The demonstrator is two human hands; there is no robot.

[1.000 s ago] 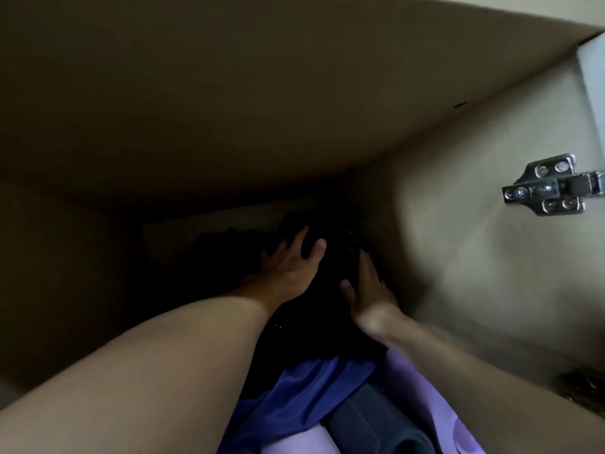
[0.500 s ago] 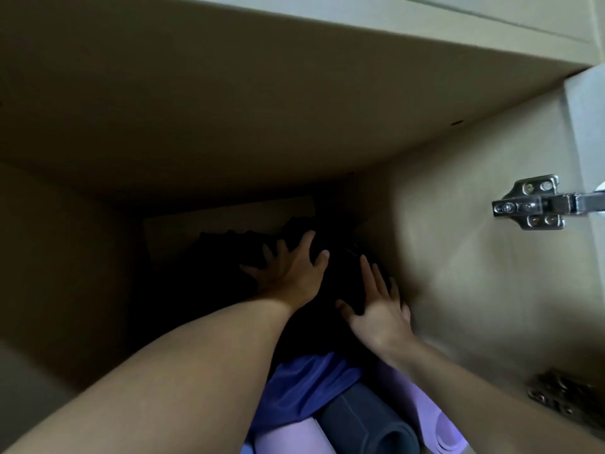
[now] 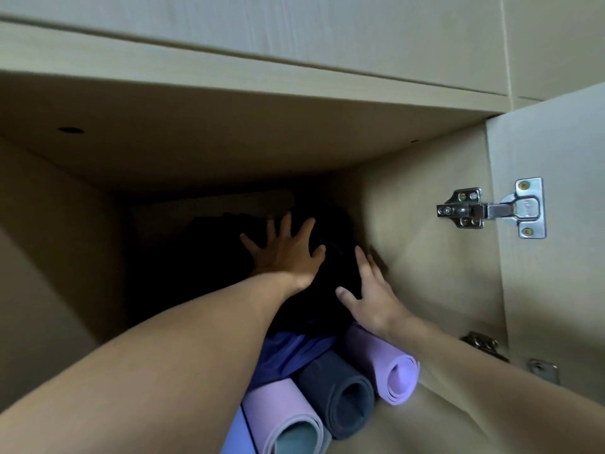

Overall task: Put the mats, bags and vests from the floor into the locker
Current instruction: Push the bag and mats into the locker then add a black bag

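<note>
- deep in the locker (image 3: 409, 257), left hand (image 3: 284, 253) and right hand (image 3: 373, 299) press a black bundle (image 3: 330, 276), fingers spread, gripping nothing.
- released, it may slump out over the mats (image 3: 337, 388).

Lilac mat (image 3: 397, 375), dark grey mat (image 3: 337, 391), blue cloth (image 3: 291, 353), beige locker (image 3: 409, 240)

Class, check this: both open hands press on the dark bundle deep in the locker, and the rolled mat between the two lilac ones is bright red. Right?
No: the head view shows that middle mat is dark grey, not bright red. The left hand and right hand do press open on the dark bundle deep in the locker.
</note>
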